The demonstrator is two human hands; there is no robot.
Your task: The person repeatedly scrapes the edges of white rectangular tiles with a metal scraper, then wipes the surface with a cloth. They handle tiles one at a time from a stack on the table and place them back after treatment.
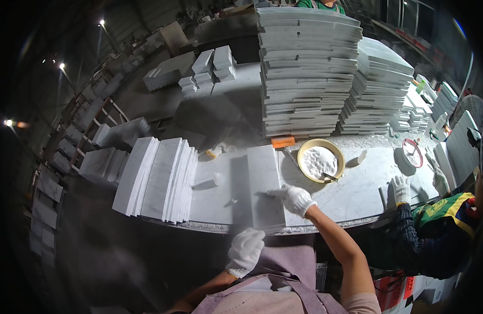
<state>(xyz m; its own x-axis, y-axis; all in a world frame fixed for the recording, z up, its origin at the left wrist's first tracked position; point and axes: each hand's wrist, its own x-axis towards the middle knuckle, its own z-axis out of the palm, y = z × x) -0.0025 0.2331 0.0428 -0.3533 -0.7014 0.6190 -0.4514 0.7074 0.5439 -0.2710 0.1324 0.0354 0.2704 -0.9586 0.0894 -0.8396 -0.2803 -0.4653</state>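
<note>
Over the worktop's (351,196) slab (263,167) reaches the right hand (295,199); whether its or the left hand's (246,252) fingers grip is unclear.

Your left grip (246,252) and right grip (293,200) are covered in matt, knit-textured cloth; your apron (291,261) is softly creased cloth. The slab (261,178) by your right grip looks like smooth, dull stone. The desk (335,201) has a smooth, faintly veined, stone-like top and a rough, crusted edge. The bowl (300,163) looks like smooth plastic; its filling (317,159) is matt and lumpy.
</note>
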